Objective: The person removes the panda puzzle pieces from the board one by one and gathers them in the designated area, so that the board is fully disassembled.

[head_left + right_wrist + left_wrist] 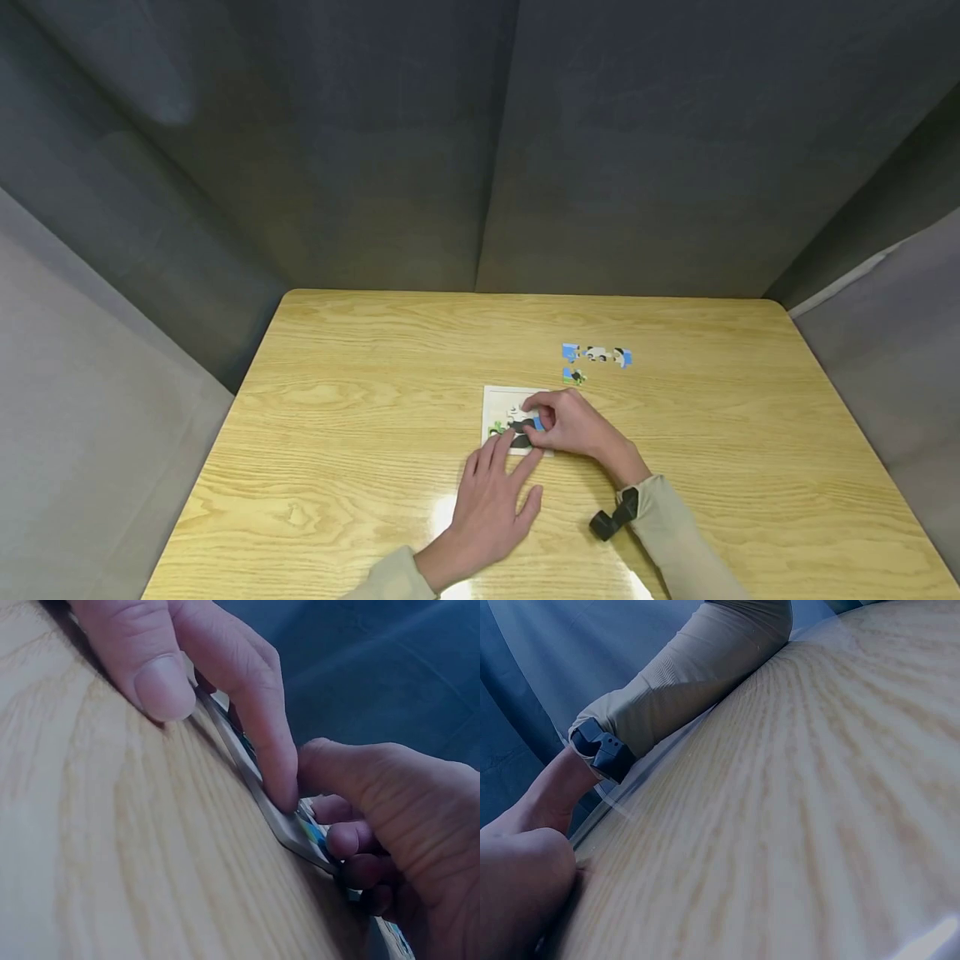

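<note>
A small white-framed jigsaw puzzle tray (497, 397) lies on the table, partly filled with panda pieces in black, white, green and blue. My left hand (491, 508) lies with its fingers spread, the fingertips holding down the tray's near edge. From the right, my right hand (576, 423) reaches over the tray, its thumb and curled index finger pinching a puzzle piece (538, 423) that its fingers mostly cover. The right wrist view shows both hands meeting at the tray's edge, with a left finger (270, 750) pressing on the frame.
Behind the tray to the right lie several loose pieces: a blue one (570, 352), a panda-face one (596, 354), a black, white and blue one (623, 357) and a green-blue one (573, 377). Dark curtains (480, 150) stand beyond the wooden table (360, 417).
</note>
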`<move>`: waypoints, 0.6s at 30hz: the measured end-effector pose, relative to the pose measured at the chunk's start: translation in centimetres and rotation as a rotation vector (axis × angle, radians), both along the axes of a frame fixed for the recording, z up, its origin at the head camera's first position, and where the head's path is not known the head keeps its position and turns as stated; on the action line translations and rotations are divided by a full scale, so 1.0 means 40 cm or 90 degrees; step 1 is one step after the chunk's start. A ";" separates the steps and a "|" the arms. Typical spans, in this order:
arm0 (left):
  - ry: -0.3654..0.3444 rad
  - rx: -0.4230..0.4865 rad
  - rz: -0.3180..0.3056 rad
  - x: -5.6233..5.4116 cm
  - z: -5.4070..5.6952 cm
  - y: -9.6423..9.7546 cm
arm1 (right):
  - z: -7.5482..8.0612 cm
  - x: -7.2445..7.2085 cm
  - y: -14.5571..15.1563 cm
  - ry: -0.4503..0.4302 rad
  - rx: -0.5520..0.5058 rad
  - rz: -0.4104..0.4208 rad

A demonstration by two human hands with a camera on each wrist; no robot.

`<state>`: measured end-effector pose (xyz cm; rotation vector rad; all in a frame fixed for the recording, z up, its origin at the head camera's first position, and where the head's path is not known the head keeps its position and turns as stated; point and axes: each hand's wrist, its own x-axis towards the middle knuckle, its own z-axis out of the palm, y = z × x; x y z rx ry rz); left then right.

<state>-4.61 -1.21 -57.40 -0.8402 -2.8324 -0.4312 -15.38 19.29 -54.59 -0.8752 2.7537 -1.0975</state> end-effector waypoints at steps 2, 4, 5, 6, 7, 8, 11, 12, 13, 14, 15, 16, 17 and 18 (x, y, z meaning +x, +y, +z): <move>-0.001 -0.003 0.001 0.000 -0.001 -0.001 | 0.000 -0.001 -0.001 -0.007 -0.004 0.002; -0.002 -0.004 0.002 0.000 -0.001 -0.001 | -0.001 -0.001 -0.001 -0.010 -0.008 0.004; -0.002 -0.003 0.001 0.000 -0.001 -0.001 | -0.002 -0.001 -0.001 -0.007 -0.007 0.003; -0.002 -0.002 0.001 0.000 -0.001 -0.002 | -0.003 -0.001 -0.002 -0.001 -0.006 0.003; -0.001 -0.001 0.000 0.000 -0.001 -0.002 | -0.005 -0.001 -0.002 0.005 -0.006 0.002; -0.001 0.001 -0.001 0.000 -0.001 -0.002 | -0.006 -0.001 -0.002 0.011 -0.007 0.002; -0.002 0.006 -0.003 0.001 -0.001 -0.002 | -0.008 0.000 -0.003 0.034 -0.007 -0.001; -0.003 0.006 -0.003 0.001 -0.002 -0.002 | -0.008 0.000 -0.004 0.038 -0.009 -0.002; -0.002 0.007 -0.004 0.001 -0.002 -0.002 | -0.008 0.001 -0.003 0.042 -0.010 -0.003; -0.003 0.007 -0.004 0.001 -0.003 -0.002 | -0.007 0.001 -0.002 0.045 -0.012 -0.006; -0.001 0.008 -0.004 0.000 -0.003 -0.001 | -0.006 0.001 -0.001 0.045 -0.015 -0.009; -0.001 0.008 -0.005 0.000 -0.004 -0.001 | -0.006 0.001 0.001 0.044 -0.018 -0.013; -0.001 0.010 -0.006 0.000 -0.004 -0.001 | -0.005 0.002 0.003 0.042 -0.022 -0.016; 0.000 0.010 -0.006 0.000 -0.005 -0.001 | -0.004 0.002 0.007 0.039 -0.028 -0.021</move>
